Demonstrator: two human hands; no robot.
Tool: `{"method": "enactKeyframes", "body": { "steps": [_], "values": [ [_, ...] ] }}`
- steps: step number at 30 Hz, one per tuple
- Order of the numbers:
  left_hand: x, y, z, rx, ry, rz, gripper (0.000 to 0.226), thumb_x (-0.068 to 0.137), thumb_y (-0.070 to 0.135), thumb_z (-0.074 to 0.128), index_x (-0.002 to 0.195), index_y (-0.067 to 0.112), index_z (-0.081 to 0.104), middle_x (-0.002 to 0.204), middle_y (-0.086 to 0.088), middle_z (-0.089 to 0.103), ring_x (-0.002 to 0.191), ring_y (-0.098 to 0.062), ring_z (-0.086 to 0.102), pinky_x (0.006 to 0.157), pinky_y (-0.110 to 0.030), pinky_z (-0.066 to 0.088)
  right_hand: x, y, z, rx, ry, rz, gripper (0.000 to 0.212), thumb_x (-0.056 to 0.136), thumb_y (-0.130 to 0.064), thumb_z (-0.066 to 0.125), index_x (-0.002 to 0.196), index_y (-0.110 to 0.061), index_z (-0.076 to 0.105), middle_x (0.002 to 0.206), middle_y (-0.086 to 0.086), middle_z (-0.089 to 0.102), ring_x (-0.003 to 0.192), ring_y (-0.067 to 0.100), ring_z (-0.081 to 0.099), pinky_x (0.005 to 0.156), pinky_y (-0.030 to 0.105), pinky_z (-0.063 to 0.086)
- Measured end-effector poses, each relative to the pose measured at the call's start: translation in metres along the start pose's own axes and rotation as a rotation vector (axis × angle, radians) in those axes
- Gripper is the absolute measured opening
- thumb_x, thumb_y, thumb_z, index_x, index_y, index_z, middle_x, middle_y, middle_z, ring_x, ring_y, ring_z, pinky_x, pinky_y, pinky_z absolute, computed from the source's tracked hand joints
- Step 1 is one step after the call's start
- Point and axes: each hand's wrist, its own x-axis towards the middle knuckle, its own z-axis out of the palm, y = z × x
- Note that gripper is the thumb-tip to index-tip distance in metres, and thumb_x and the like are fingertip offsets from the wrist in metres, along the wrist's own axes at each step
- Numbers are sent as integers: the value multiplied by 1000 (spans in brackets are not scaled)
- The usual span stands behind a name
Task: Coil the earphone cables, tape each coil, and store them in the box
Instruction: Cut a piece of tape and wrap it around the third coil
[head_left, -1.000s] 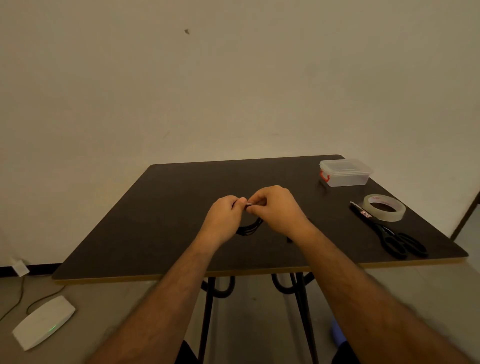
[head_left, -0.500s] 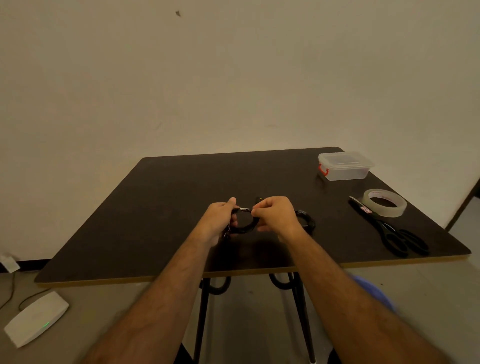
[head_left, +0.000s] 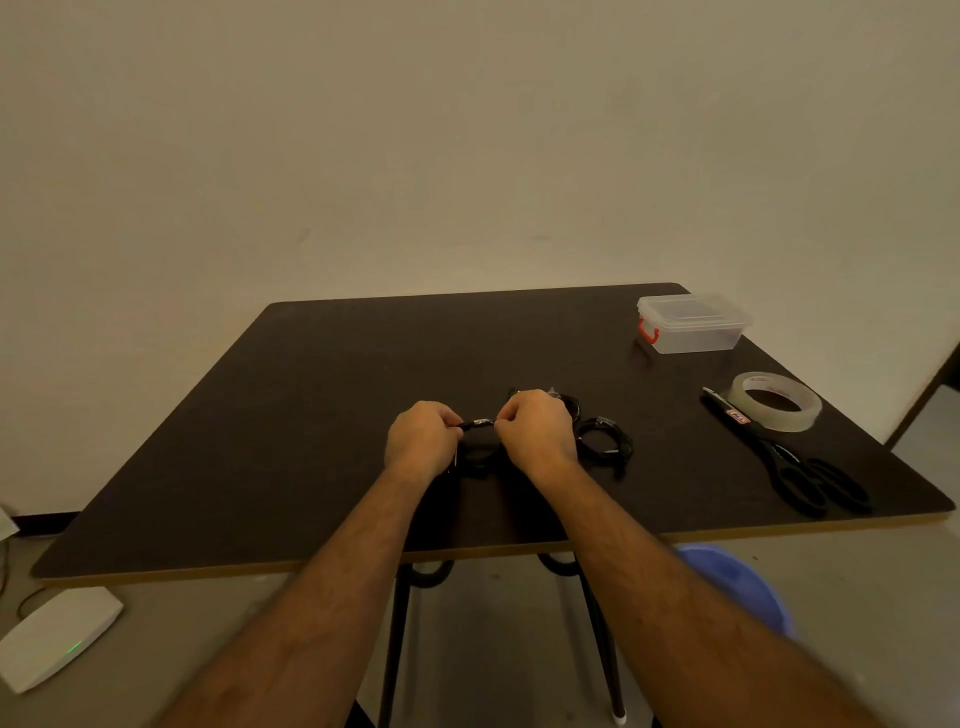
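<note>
Coil (head_left: 475, 452) hangs just below your fingertips, top strand pinched from both sides by left hand (head_left: 422, 439) and right hand (head_left: 537, 434). Looks like the taping step: press the wrap shut. Next, box (head_left: 691, 325), lid still on; another coil (head_left: 605, 441) lies just right.

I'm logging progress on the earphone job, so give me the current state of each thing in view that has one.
Left hand: pinches the coil at its top.
Right hand: pinches the same coil.
Held coil: coiled, between both hands above the table.
Second coil: coiled, lying on the table.
Box: lid on, red latch showing.
Tape roll: lying flat.
Scissors: closed, lying flat.
</note>
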Motion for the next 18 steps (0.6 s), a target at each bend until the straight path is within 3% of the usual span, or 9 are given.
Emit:
{"method": "enactKeyframes", "body": {
  "steps": [4,8,15,18],
  "values": [
    [4,-7,6,57,41,19,23,96,24,61,118,24,67,109,4,68,96,-10,60,75,-27,47,-1,1,2,-84,4,-39,16,95,-16,57,93,-19,73,85,-3,70,69,7,60,54,22,45],
    [6,-11,6,40,59,30,20,96,26,62,114,24,69,111,4,68,95,-8,59,75,-27,46,-2,2,3,-116,-9,-83,18,97,-26,58,96,-17,73,86,0,72,72,11,64,68,30,57],
    [1,-6,-6,-36,109,69,20,98,27,58,115,23,68,114,4,67,92,-5,54,77,-26,44,-4,10,-25,-59,54,-128,15,97,-21,58,99,-17,72,94,-3,71,78,7,61,74,25,53],
    [-6,3,-12,-52,143,118,20,98,28,58,115,22,69,113,5,67,90,-4,54,73,-24,42,0,19,-50,-37,111,-116,15,95,-20,59,96,-17,74,95,-1,73,85,10,66,81,33,58]
  ]
}}
